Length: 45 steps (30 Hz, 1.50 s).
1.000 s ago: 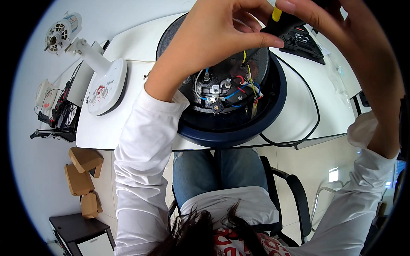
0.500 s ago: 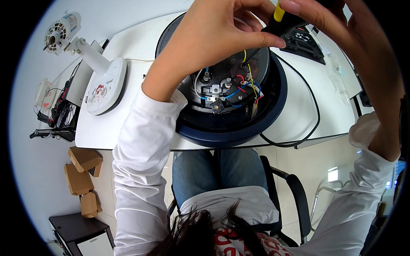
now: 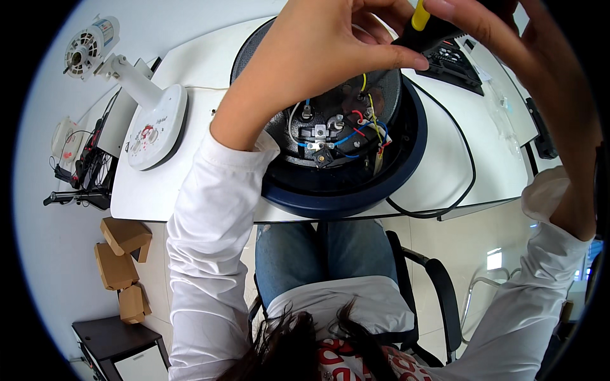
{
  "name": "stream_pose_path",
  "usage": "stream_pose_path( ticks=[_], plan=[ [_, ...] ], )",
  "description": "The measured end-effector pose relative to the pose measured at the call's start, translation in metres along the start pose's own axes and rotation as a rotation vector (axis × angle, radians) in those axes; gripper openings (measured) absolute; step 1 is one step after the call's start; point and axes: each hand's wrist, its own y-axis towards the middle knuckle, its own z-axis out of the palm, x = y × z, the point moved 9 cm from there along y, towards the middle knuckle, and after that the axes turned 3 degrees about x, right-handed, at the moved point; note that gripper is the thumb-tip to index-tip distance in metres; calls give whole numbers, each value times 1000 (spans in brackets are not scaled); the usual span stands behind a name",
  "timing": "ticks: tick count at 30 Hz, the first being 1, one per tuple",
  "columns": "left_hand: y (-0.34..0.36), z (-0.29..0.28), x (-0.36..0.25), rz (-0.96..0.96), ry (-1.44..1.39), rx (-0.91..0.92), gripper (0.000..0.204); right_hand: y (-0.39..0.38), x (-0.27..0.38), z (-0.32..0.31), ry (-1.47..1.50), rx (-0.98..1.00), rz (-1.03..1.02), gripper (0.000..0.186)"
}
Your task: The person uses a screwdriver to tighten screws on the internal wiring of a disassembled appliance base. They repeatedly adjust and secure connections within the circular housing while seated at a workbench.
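Note:
My right hand [image 3: 502,32] is closed around the black and yellow handle of a screwdriver [image 3: 424,30] at the upper edge. The thumb and curled fingers of my left hand [image 3: 356,44] close about the lower end of the same handle. Below both hands lies a round electric appliance [image 3: 346,206] with a dark blue rim. Its black speckled inner body [image 3: 298,149] is exposed, with blue, red, white and yellow-green wires [image 3: 372,114] joined to metal terminals [image 3: 321,134]. The screwdriver's tip is hard to make out, and my left hand and forearm hide part of the appliance.
On the white table [image 3: 210,140], a white fan base with bare motor [image 3: 155,130] stands to the left. A black cable [image 3: 471,159] loops on the right, near a black tool case [image 3: 452,66] and clear plastic packaging [image 3: 502,114]. Cardboard boxes [image 3: 117,267] lie on the floor.
The screwdriver handle and both hands have shifted very slightly to the right. Both hands keep their hold, and the appliance stays in place.

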Motion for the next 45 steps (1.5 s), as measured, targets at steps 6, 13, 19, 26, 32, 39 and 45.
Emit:
stream_pose_path(
  ticks=[6, 13, 19, 26, 32, 39, 45],
  plan=[
    [-2, -1, -3, 1, 48, -21, 31, 0, 2, -2, 10, -13, -11, 44],
    [-2, 0, -5, 54, 61, -20, 32, 1, 3, -2, 19, -18, -30, 44],
    [-2, 1, -4, 61, 49, 16, 31, 10, 9, -1, 32, -19, -75, 45],
    [-5, 0, -24, 125, 49, -18, 28, 27, 20, 6, 52, 0, -175, 45],
    [-3, -3, -7, 173, -18, -25, 28, 34, 27, 4, 59, -2, -225, 45],
    [-3, -3, -8, 179, -7, -32, 28, 39, 33, 4, 62, 7, -266, 45],
    [-13, -4, -24, 217, 2, -57, 28, 49, 41, 5, 67, 20, -337, 45]
  ],
)
